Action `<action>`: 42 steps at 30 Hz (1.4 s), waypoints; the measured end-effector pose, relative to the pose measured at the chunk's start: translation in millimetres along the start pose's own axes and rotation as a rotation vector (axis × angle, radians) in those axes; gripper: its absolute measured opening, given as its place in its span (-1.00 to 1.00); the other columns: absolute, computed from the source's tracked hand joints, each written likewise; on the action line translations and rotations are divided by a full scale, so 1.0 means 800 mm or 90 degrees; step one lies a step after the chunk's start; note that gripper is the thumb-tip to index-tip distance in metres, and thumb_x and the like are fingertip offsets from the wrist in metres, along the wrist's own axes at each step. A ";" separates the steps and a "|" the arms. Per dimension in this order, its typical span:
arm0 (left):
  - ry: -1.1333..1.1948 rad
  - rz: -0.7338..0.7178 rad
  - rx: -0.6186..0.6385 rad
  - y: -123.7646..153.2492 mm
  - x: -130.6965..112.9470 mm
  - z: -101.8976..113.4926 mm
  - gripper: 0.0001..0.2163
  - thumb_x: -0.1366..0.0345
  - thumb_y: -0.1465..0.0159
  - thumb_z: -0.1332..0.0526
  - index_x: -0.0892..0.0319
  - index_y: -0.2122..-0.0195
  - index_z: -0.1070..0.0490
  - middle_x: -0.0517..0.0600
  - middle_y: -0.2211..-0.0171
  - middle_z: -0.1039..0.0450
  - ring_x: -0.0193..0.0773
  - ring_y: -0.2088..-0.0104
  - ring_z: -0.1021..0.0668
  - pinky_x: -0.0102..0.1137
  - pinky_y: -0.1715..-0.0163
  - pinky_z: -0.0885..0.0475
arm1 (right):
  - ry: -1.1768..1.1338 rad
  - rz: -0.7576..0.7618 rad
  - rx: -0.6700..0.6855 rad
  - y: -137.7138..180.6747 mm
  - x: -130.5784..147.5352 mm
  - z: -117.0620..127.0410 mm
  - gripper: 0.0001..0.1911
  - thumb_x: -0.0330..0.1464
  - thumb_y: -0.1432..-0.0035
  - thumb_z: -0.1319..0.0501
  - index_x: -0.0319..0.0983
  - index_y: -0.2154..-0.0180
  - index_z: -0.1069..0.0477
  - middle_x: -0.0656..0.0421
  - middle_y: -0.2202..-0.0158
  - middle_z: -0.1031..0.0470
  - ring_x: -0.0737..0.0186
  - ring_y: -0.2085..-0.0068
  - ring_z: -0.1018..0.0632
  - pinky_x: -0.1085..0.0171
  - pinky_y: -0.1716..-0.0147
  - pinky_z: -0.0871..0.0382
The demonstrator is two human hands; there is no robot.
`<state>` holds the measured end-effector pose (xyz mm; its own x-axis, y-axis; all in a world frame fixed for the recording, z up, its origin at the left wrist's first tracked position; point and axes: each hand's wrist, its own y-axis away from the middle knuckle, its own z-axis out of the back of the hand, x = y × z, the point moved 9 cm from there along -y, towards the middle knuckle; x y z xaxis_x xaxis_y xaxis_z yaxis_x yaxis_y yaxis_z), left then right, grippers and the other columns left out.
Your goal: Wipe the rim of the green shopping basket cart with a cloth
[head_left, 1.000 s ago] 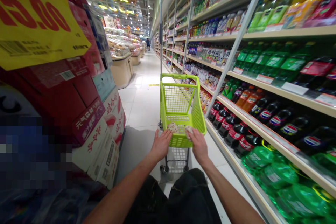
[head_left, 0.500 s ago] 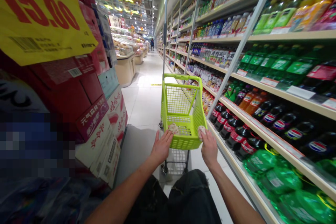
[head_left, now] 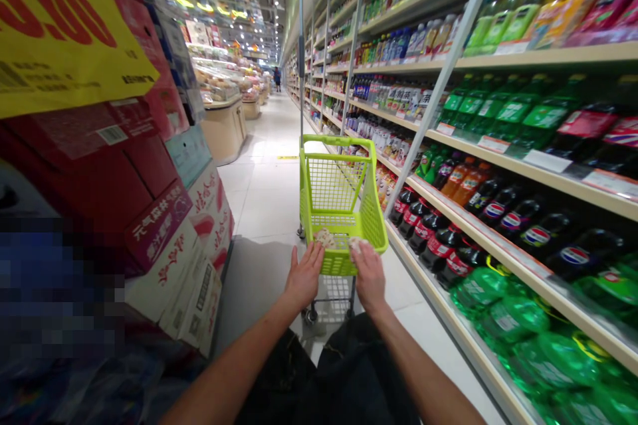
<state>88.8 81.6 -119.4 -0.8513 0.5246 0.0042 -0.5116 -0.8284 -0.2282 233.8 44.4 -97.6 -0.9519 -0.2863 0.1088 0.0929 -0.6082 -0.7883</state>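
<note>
A lime-green shopping cart [head_left: 381, 229] stands in front of my knees, its basket facing me. My left hand [head_left: 305, 275] is at the left of the basket's near rim, fingers closed over a pale, speckled cloth [head_left: 325, 238]. At the middle of the same rim, my right hand [head_left: 369, 277] presses a second pale cloth [head_left: 354, 243] against the plastic. My fingertips partly hide both cloths. Inside the basket the slotted floor and the mesh back panel are visible. A thin upright pole [head_left: 301, 46] rises from the cart's left side.
Shelves of drink bottles [head_left: 523, 106] run along the right, with large green bottles [head_left: 518, 319] at the bottom. Stacked cartons [head_left: 164, 246] and a yellow price sign [head_left: 64, 33] crowd the left. Down the tiled aisle [head_left: 259, 199] are display counters [head_left: 219, 129] and a distant person [head_left: 277, 78].
My right hand has slid left with its cloth, from the basket's near right corner toward the middle of the rim. My left hand stays near the left end. The view has shifted slightly.
</note>
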 end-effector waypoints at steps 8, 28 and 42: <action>-0.002 -0.009 0.001 0.000 -0.002 0.002 -0.35 0.54 -0.01 0.05 0.25 -0.21 0.08 0.08 -0.24 0.08 -0.17 -0.25 0.04 0.07 -0.15 0.22 | 0.035 -0.060 -0.004 0.007 -0.032 0.011 -0.51 -0.60 -0.08 0.07 -0.19 -0.02 -0.29 0.02 -0.10 -0.27 0.15 -0.19 -0.16 0.00 -0.10 0.00; 0.005 0.027 0.008 -0.004 0.002 0.008 -0.43 0.51 -0.10 0.09 0.26 -0.19 0.03 0.09 -0.24 0.06 -0.16 -0.24 0.00 0.07 -0.15 0.21 | -0.027 0.040 0.035 -0.003 0.022 -0.008 -0.53 -0.61 -0.10 0.06 -0.19 0.01 -0.32 0.06 -0.08 -0.30 0.19 -0.20 -0.13 0.04 -0.10 -0.05; -0.035 0.036 0.006 -0.001 0.022 0.012 -0.41 0.56 -0.08 0.11 0.24 -0.20 0.04 0.03 -0.24 0.06 -0.18 -0.23 -0.01 0.09 -0.15 0.18 | -0.102 0.096 0.023 0.066 0.055 -0.042 -0.58 -0.56 -0.16 0.03 -0.18 -0.02 -0.30 0.13 0.02 -0.42 0.27 -0.13 -0.26 0.14 -0.09 -0.17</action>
<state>72.9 89.8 -110.0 -0.8835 0.4663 0.0448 -0.4640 -0.8578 -0.2209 187.3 24.8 -155.2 -0.8681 -0.4883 0.0888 0.2432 -0.5745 -0.7815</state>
